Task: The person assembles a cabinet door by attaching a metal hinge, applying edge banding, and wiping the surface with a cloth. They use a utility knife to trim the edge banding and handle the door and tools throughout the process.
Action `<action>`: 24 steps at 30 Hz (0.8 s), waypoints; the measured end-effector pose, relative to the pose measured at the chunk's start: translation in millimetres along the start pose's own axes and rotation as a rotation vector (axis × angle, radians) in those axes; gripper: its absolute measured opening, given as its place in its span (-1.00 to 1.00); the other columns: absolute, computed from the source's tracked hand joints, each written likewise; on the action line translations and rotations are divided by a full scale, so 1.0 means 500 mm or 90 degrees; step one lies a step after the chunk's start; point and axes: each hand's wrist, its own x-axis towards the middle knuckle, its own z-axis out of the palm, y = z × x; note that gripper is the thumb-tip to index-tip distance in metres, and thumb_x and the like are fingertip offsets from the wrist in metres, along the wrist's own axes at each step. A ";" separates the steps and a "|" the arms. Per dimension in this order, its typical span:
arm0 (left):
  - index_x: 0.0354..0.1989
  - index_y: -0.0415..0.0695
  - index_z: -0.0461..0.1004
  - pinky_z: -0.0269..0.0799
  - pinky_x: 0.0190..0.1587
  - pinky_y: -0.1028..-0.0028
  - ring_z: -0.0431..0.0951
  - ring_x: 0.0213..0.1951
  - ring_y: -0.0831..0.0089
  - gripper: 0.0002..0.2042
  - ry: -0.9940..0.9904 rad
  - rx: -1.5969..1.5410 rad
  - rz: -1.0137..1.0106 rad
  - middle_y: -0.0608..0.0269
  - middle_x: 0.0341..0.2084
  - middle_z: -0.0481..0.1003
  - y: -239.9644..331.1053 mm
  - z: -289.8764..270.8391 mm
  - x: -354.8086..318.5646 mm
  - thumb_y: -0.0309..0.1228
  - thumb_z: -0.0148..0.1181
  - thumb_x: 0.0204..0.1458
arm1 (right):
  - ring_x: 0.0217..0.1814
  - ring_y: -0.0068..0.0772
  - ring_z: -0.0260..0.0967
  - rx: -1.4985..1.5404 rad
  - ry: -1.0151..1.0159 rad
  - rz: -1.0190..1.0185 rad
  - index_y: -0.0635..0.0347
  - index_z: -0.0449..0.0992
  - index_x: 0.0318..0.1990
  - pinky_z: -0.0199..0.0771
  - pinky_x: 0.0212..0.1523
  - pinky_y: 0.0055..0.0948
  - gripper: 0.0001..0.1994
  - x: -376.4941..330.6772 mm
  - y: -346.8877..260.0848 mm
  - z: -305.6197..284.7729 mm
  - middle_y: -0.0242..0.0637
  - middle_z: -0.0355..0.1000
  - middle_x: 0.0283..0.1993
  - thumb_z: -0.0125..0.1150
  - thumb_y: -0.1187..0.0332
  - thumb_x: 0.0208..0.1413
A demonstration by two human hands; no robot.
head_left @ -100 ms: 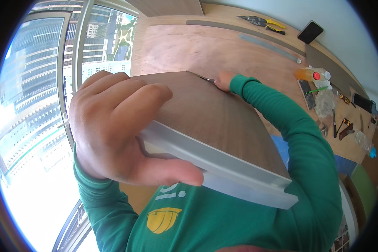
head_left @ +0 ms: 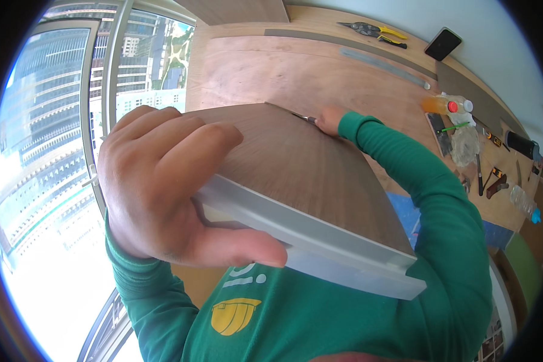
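A brown wood-grain panel [head_left: 295,163] stands tilted close to my chest. Along its near edge runs a pale metal profile [head_left: 320,241] with a step in it. My left hand [head_left: 154,187] is closed round the panel's left near corner, fingers over the brown face and thumb under the profile. At the far right edge, my right hand [head_left: 330,120] grips a slim cutter knife [head_left: 309,119], its blade lying along the panel's edge. Most of the knife's handle is hidden in the fingers.
Behind the panel lies a wooden worktop [head_left: 247,66]. Yellow-handled snips [head_left: 374,30], a black phone [head_left: 443,44] and a metal strip [head_left: 383,67] lie at the back. Bottles [head_left: 438,105] and several small tools crowd the right. A window [head_left: 48,120] fills the left.
My right hand and the knife have slid a little to the right and nearer along the panel's edge. The left hand keeps its hold.
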 end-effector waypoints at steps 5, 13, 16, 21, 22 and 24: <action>-0.43 -0.26 0.57 0.33 -0.55 0.40 0.48 -0.67 0.34 0.10 0.007 0.004 0.001 0.25 -0.74 0.42 0.009 0.002 -0.001 0.79 -0.15 -0.34 | 0.07 0.24 0.49 0.010 0.020 -0.006 0.35 0.65 -0.10 0.43 0.15 0.05 -0.54 -0.042 0.057 0.034 0.16 0.56 0.00 0.01 0.08 0.31; -0.46 -0.24 0.57 0.32 -0.55 0.43 0.46 -0.70 0.37 0.10 0.024 0.006 0.007 0.27 -0.75 0.42 0.014 0.008 -0.010 0.80 -0.16 -0.35 | 0.06 0.18 0.50 0.045 0.024 -0.026 0.21 0.65 -0.05 0.42 0.13 0.03 -0.53 -0.076 0.004 -0.016 0.09 0.57 -0.01 -0.10 0.04 0.37; -0.47 -0.24 0.57 0.32 -0.55 0.44 0.45 -0.70 0.38 0.09 0.012 0.007 0.007 0.27 -0.76 0.41 0.016 0.002 -0.009 0.80 -0.16 -0.36 | 0.07 0.16 0.50 0.036 0.038 -0.072 0.17 0.65 -0.05 0.42 0.13 0.03 -0.51 -0.003 -0.032 -0.008 0.03 0.58 0.01 -0.14 0.01 0.38; -0.48 -0.24 0.58 0.32 -0.55 0.45 0.43 -0.71 0.40 0.10 0.012 -0.004 0.000 0.29 -0.77 0.38 0.017 -0.004 -0.009 0.80 -0.16 -0.38 | 0.08 0.11 0.51 0.023 0.022 -0.084 0.15 0.66 -0.04 0.43 0.14 0.02 -0.51 0.077 -0.093 -0.004 -0.01 0.58 0.03 -0.16 0.02 0.39; -0.48 -0.24 0.57 0.32 -0.55 0.45 0.43 -0.71 0.40 0.10 0.013 -0.004 -0.004 0.29 -0.78 0.37 0.018 -0.006 -0.007 0.80 -0.16 -0.39 | 0.09 0.11 0.51 0.012 0.023 -0.094 0.15 0.66 -0.04 0.43 0.14 0.01 -0.51 0.087 -0.099 -0.002 -0.02 0.59 0.03 -0.16 0.02 0.39; -0.49 -0.23 0.57 0.31 -0.56 0.46 0.43 -0.71 0.41 0.10 0.010 -0.001 -0.004 0.29 -0.78 0.37 0.018 -0.007 -0.005 0.80 -0.16 -0.39 | 0.05 0.11 0.51 0.002 0.033 -0.109 0.15 0.66 -0.07 0.44 0.11 0.02 -0.52 0.107 -0.103 0.006 -0.01 0.59 -0.01 -0.14 0.01 0.38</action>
